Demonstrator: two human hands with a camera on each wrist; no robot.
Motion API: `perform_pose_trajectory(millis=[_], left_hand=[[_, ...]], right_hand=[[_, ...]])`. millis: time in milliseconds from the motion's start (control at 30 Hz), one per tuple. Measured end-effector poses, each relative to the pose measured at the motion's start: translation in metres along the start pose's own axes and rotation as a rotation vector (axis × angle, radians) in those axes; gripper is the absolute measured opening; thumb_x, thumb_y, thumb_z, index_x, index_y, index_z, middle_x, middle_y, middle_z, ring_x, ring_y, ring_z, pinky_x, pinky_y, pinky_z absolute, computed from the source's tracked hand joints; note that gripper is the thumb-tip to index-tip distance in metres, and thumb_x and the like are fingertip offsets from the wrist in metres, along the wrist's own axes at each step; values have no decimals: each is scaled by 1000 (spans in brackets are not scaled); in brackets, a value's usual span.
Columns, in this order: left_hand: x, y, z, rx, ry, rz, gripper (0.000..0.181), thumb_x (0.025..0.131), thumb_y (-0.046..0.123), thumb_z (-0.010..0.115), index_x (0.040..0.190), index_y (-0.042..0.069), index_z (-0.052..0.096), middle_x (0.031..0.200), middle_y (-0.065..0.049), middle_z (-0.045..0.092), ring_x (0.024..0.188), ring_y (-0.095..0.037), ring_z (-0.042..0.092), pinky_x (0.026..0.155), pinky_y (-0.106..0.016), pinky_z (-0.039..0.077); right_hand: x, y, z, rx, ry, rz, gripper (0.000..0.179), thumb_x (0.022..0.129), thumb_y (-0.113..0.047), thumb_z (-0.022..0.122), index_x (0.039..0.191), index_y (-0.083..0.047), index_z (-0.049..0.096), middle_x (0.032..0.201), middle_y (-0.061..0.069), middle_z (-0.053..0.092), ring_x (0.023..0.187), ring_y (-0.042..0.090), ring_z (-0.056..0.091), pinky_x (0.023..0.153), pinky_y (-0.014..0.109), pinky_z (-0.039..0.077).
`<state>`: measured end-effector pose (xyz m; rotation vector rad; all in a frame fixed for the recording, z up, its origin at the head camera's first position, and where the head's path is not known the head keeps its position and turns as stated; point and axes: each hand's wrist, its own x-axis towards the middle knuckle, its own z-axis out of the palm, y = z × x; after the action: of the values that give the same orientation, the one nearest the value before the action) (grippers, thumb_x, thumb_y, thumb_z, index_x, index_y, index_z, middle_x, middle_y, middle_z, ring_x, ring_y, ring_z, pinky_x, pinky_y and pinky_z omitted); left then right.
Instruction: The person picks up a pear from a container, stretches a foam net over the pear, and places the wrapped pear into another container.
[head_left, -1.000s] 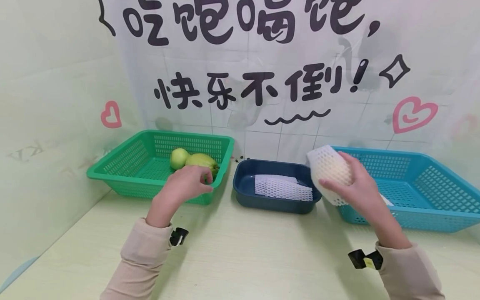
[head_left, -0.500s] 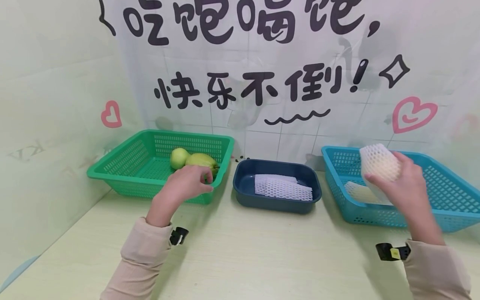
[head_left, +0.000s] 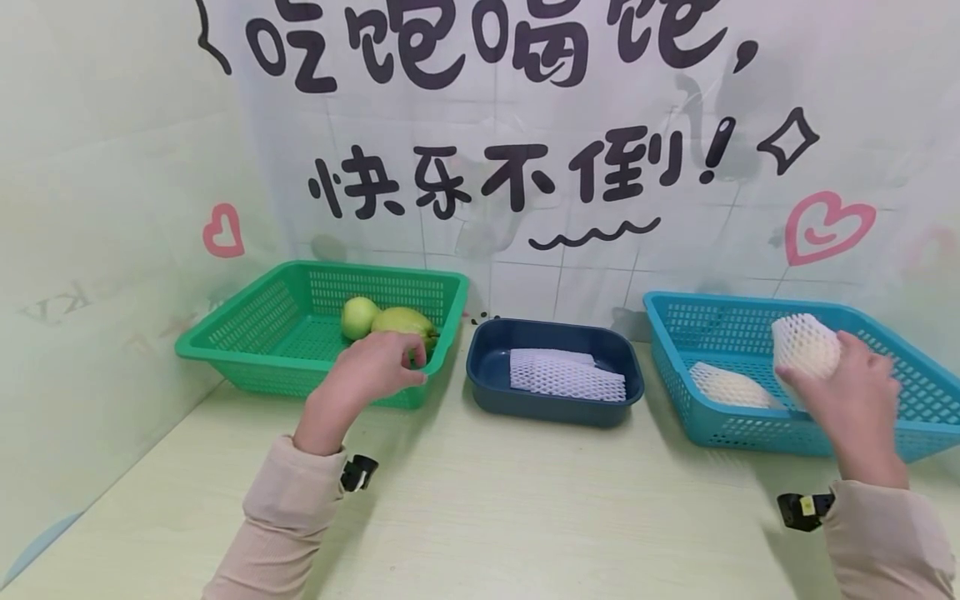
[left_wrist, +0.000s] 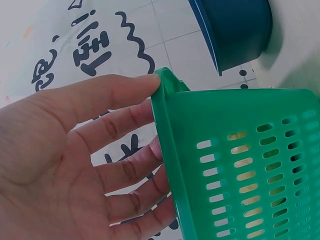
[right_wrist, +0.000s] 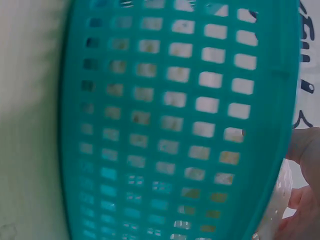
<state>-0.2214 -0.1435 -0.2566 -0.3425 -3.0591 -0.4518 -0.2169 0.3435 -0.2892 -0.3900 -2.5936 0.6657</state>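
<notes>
In the head view, my right hand (head_left: pixel 858 396) holds a pale round fruit in a white foam net sleeve (head_left: pixel 806 346) over the blue basket (head_left: pixel 900 433). Another foam-netted fruit (head_left: pixel 731 387) lies inside at the basket's left end. The right wrist view shows mostly the basket's slotted wall (right_wrist: pixel 170 100), with part of the hand (right_wrist: pixel 305 200) beyond its rim. At the front right corner of the green basket (head_left: pixel 247 371), my left hand (head_left: pixel 371 367) hovers with loosely bent fingers. In the left wrist view, its thumb and fingers overlap the green rim (left_wrist: pixel 167 150).
Between the baskets stands a navy tray (head_left: pixel 555 417) with white foam net sleeves (head_left: pixel 566 375) lying flat in it. A round green fruit (head_left: pixel 360 317) and a pear-shaped one (head_left: pixel 403 321) lie in the green basket. A printed wall sheet (head_left: pixel 495 233) rises behind.
My right hand has moved right with the netted fruit, from the blue basket's left edge to over its inside, and lower. The left hand has stayed in place.
</notes>
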Motion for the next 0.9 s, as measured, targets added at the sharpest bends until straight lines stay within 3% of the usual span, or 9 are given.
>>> perform_pose_trajectory(millis=[200, 367, 533, 667, 767, 900], left_hand=[[0, 1, 0, 6, -1, 2, 12, 83, 22, 69, 89, 17, 61, 77, 1, 58, 69, -15, 52, 56, -29, 37], [0, 1, 0, 3, 2, 2, 12, 83, 21, 69, 88, 17, 61, 77, 1, 57, 69, -15, 52, 56, -29, 37], [0, 1, -1, -1, 1, 1, 11, 83, 21, 69, 88, 16, 60, 77, 1, 57, 69, -16, 52, 56, -29, 37], [0, 1, -1, -6, -5, -2, 12, 83, 21, 69, 89, 16, 61, 77, 0, 57, 69, -16, 51, 56, -29, 37], [0, 0, -1, -7, -7, -3, 12, 83, 21, 69, 89, 16, 61, 77, 0, 57, 70, -16, 51, 56, -29, 37], [0, 0, 0, -5, -10, -2, 11, 83, 21, 69, 89, 17, 61, 78, 1, 57, 70, -16, 52, 56, -29, 37]], right_hand=[[3, 13, 8, -98, -54, 54, 79, 88, -40, 57, 140, 9, 22, 119, 43, 33, 100, 58, 32, 82, 66, 26], [5, 19, 9, -197, -130, 66, 73, 92, -43, 48, 138, 10, 27, 124, 43, 35, 105, 63, 30, 92, 72, 17], [6, 20, 7, -221, -162, 59, 68, 95, -40, 41, 138, 11, 25, 131, 42, 32, 110, 64, 28, 94, 71, 17], [6, 22, 4, -178, -174, 14, 69, 96, -39, 37, 139, 13, 22, 132, 44, 30, 108, 63, 31, 87, 67, 28], [6, 25, 1, -146, -195, -27, 67, 97, -40, 36, 136, 14, 28, 129, 44, 34, 103, 60, 38, 75, 61, 38], [4, 25, 0, -135, -203, -41, 62, 97, -38, 35, 130, 14, 39, 124, 41, 42, 98, 56, 45, 66, 51, 42]])
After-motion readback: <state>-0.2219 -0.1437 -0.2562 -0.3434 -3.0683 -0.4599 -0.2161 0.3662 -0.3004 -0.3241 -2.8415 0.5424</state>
